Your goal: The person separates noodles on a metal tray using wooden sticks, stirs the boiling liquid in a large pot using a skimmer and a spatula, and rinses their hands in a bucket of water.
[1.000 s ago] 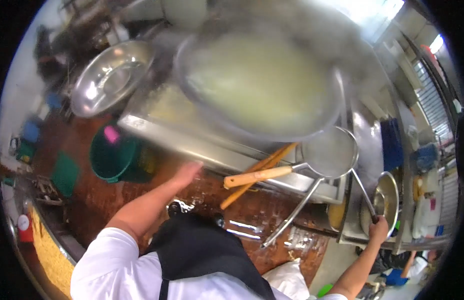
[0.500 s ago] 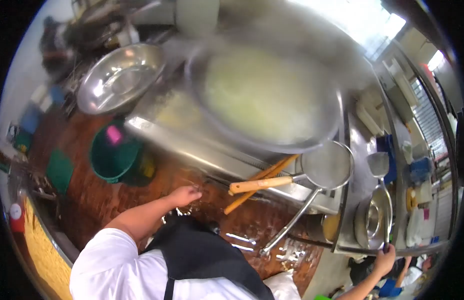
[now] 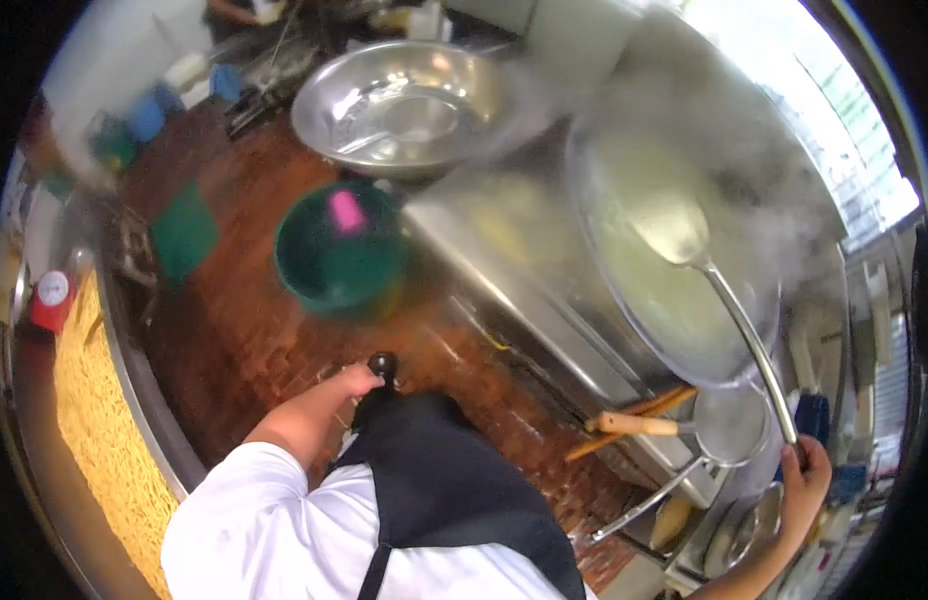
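My right hand (image 3: 808, 470) is wrapped round the handle end of a long metal turner (image 3: 746, 330). The turner's wide blade is over the big steaming pot (image 3: 624, 265) of pale liquid; steam blurs whether it touches the liquid. Below the pot's rim lie a round strainer (image 3: 731, 425) with a wooden handle and crossed wooden sticks (image 3: 634, 415). My left hand (image 3: 358, 380) hangs in front of the black apron, above the brown floor, its fingers too small and blurred to read.
A large steel basin (image 3: 409, 150) stands beside the stove's metal ledge (image 3: 514, 300). Under it is a green bucket (image 3: 329, 270) with a pink item inside. At the left are a tray of yellow noodles (image 3: 99, 420) and a red scale (image 3: 52, 300). Metal bowls (image 3: 754, 530) sit at lower right.
My right hand has lifted the turner from beside the bowls at the right and brought its blade over the pot. The view has turned left, and my left hand is lower, nearer the apron.
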{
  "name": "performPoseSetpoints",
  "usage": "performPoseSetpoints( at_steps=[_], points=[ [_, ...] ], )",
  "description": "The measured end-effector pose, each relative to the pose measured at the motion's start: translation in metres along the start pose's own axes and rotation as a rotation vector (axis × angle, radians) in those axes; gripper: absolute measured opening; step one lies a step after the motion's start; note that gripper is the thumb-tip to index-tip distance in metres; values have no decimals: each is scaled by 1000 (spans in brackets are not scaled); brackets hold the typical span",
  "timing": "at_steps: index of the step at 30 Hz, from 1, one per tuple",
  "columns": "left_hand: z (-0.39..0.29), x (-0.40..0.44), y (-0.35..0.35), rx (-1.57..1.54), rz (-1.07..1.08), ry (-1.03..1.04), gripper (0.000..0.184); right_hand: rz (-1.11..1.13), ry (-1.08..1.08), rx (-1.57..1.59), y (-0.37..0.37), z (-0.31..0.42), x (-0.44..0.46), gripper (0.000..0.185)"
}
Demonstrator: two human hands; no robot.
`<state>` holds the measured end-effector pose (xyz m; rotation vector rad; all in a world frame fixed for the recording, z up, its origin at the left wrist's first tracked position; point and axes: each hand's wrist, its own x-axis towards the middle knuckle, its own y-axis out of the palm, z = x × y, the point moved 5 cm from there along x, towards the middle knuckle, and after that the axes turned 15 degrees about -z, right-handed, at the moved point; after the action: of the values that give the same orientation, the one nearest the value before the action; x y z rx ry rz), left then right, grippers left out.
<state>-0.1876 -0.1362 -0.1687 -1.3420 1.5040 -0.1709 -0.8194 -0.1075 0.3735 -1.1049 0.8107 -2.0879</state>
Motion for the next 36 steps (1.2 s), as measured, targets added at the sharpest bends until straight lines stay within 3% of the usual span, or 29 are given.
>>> performPoseSetpoints(
  at_steps=[2, 4, 5, 7, 8, 9, 10, 11, 12, 13, 16, 19, 22, 23, 24, 30, 32, 36],
  points=[
    [20, 14, -4, -109, 22, -60, 48, -18, -219, -94, 34, 78, 14, 24],
    [48, 29, -9, -142, 117, -119, 47, 29, -445, -446, 65, 168, 25, 25],
    [52, 30, -25, -91, 74, -19, 48, -17, -485, -411, 82, 197, 31, 26],
    [87, 42, -43, -55, 192, -240, 52, -19, -592, -587, 114, 269, 37, 23],
    [90, 44, -65, 4, 172, -139, 51, -14, -636, -681, 129, 304, 36, 22],
    [135, 69, -52, -25, 114, -255, 49, 13, -678, -736, 145, 333, 37, 20],
    [132, 64, -80, -152, 91, -241, 47, 37, -716, -790, 161, 357, 37, 18],
    [133, 61, -102, -243, 102, -435, 33, 60, -754, -842, 175, 375, 38, 16],
    [138, 67, -112, -387, 30, -480, 32, 90, -778, -890, 190, 391, 38, 13],
    [145, 83, -126, -315, 13, -266, 31, 119, -803, -937, 205, 404, 39, 11],
    [158, 112, -147, -585, -122, -275, 28, 148, -930, -1064, 253, 420, 42, 13],
    [168, 138, -150, -476, -135, -374, 33, 323, -864, -1252, 295, 428, 46, 14],
    [166, 138, -124, -736, -104, -472, 27, 451, -804, -1362, 313, 437, 44, 15],
    [161, 125, -121, -791, -104, -389, 23, 471, -802, -1373, 317, 436, 44, 15],
    [159, 115, -114, -759, -17, -489, 24, 492, -800, -1382, 322, 433, 42, 15],
    [212, 105, -39, -574, 141, -407, 31, 590, -776, -1428, 339, 409, 41, 15],
    [219, 93, -53, -452, 130, -504, 31, 582, -739, -1393, 338, 406, 48, 15],
    [183, 90, -113, -494, 140, -516, 29, 577, -569, -1136, 313, 407, 67, 18]
  ],
)
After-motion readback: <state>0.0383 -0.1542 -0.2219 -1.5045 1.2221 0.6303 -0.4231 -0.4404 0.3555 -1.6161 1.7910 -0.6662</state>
